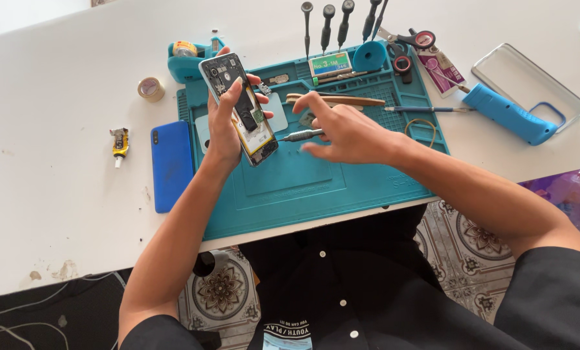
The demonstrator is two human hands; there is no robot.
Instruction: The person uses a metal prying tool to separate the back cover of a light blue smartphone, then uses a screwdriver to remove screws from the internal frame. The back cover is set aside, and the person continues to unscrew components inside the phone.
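Observation:
My left hand (224,126) holds an opened phone (239,107) upright over the teal work mat (316,185), its back off and the circuit board and battery showing. My right hand (348,133) hovers just right of the phone with a small screwdriver (301,135) in its fingers, the tip pointing at the phone's lower edge. A pair of wooden-coloured tweezers (335,100) lies on the mat behind my right hand.
A blue back cover (171,164) lies left of the mat, with a tape roll (150,89) and a small yellow glue tube (119,144) farther left. Several screwdrivers (338,23) stand at the mat's back edge. A blue tool (509,115) and clear case (530,84) lie right.

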